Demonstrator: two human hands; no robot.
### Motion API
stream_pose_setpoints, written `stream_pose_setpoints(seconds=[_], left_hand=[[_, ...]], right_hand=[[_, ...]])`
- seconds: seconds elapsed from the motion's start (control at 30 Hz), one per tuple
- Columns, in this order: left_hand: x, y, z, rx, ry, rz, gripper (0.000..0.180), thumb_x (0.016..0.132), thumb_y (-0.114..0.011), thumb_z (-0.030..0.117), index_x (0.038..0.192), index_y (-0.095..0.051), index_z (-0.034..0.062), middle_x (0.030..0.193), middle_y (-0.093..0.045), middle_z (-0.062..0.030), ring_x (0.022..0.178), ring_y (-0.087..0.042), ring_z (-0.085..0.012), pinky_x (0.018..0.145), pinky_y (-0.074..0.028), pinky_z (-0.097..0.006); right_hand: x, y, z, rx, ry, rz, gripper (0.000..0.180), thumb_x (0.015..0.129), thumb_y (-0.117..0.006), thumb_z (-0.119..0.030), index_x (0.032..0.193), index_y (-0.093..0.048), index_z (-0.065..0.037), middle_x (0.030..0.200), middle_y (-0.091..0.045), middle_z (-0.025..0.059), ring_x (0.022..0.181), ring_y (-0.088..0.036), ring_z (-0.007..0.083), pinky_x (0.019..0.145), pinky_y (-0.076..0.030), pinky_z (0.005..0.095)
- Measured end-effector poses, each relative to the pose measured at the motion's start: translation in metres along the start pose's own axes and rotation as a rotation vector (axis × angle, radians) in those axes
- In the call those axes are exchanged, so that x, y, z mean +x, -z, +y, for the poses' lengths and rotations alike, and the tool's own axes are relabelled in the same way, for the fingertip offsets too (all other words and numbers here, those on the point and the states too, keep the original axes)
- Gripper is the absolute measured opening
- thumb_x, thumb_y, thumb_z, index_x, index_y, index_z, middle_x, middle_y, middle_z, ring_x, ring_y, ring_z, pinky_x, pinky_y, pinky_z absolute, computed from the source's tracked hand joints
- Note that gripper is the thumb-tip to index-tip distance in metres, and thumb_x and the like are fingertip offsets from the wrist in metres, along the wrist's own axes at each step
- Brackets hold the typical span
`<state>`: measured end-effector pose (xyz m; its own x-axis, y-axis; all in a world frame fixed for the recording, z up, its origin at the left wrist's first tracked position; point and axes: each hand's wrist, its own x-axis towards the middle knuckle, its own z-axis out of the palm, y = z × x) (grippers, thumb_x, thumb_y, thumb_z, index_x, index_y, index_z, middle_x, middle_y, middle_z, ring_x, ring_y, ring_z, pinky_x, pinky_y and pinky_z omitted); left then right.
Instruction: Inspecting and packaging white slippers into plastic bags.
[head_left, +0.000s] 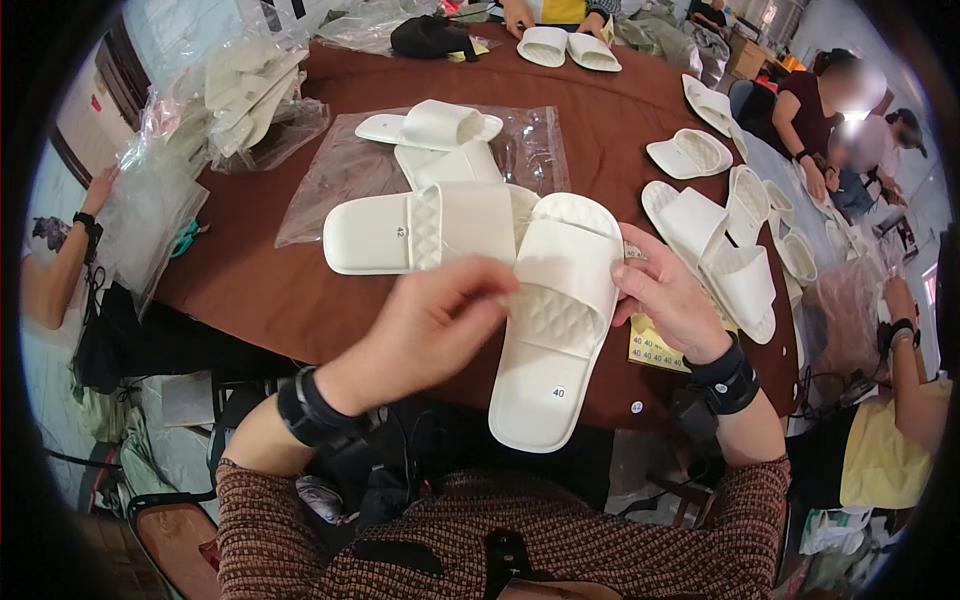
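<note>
A white slide slipper [548, 375] with a quilted footbed and a small round size sticker at its heel is tilted toward me. My right hand [670, 290] grips it by the strap's right side. Beside that hand is a yellow sheet of small round stickers [655, 347]; whether the hand also holds it I cannot tell. My left hand [430, 320] hovers at the strap's left edge, its fingers curled together and slightly blurred. Anything between them is hidden. Behind, another white slipper [370, 235] lies sideways, partly over more white slippers [440, 128].
A clear plastic bag [315, 195] lies under the stacked slippers. More slippers [705, 235] spread along the right of the brown tablecloth [300, 320]. Bagged soles [250, 95] and teal scissors [185, 238] are at left. Other people work around the table, one handling slippers [570, 48] opposite.
</note>
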<state>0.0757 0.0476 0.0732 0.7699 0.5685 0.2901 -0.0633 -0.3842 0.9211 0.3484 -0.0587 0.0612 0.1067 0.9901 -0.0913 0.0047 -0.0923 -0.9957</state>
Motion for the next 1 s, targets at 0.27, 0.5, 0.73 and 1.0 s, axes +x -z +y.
stream_pose_setpoints(seconds=[0.27, 0.5, 0.73, 1.0], left_hand=[[0.02, 0.096, -0.031, 0.763, -0.197, 0.207, 0.06, 0.084, -0.072, 0.013, 0.138, -0.049, 0.0055, 0.133, -0.056, -0.0176, 0.124, -0.054, -0.0306, 0.101, -0.044, -0.04], [0.006, 0.106, -0.046, 1.197, -0.005, -0.145, 0.083, 0.076, -0.08, 0.028, 0.146, -0.04, 0.0091, 0.146, -0.044, -0.0183, 0.138, -0.038, -0.0364, 0.112, -0.029, -0.049], [-0.004, 0.078, -0.025, 1.313, -0.137, -0.085, 0.07, 0.073, -0.081, 0.034, 0.131, -0.051, 0.0097, 0.106, -0.058, -0.0135, 0.099, -0.056, -0.0352, 0.087, -0.043, -0.046], [-0.016, 0.034, -0.007, 1.251, -0.159, -0.098, 0.053, 0.081, -0.076, 0.032, 0.124, -0.057, 0.0077, 0.092, -0.059, -0.0138, 0.079, -0.058, -0.0334, 0.073, -0.046, -0.043]], right_hand=[[0.001, -0.007, -0.004, 0.002, 0.026, 0.061, 0.078, 0.094, -0.065, -0.02, 0.152, -0.021, 0.006, 0.104, -0.066, 0.0154, 0.079, -0.064, 0.0142, 0.058, -0.053, 0.0246], [-0.006, -0.002, -0.005, -0.053, -0.019, 0.115, 0.078, 0.093, -0.066, -0.023, 0.152, -0.023, 0.006, 0.102, -0.065, 0.0139, 0.08, -0.063, 0.0138, 0.058, -0.054, 0.0261], [-0.012, -0.006, -0.001, -0.1, -0.016, 0.109, 0.086, 0.09, -0.072, -0.028, 0.152, -0.022, 0.005, 0.108, -0.065, 0.0142, 0.087, -0.064, 0.0141, 0.063, -0.053, 0.0254], [-0.005, 0.007, -0.003, -0.145, 0.081, 0.151, 0.09, 0.089, -0.073, -0.028, 0.152, -0.02, 0.008, 0.111, -0.064, 0.0168, 0.088, -0.065, 0.0157, 0.065, -0.053, 0.0256]])
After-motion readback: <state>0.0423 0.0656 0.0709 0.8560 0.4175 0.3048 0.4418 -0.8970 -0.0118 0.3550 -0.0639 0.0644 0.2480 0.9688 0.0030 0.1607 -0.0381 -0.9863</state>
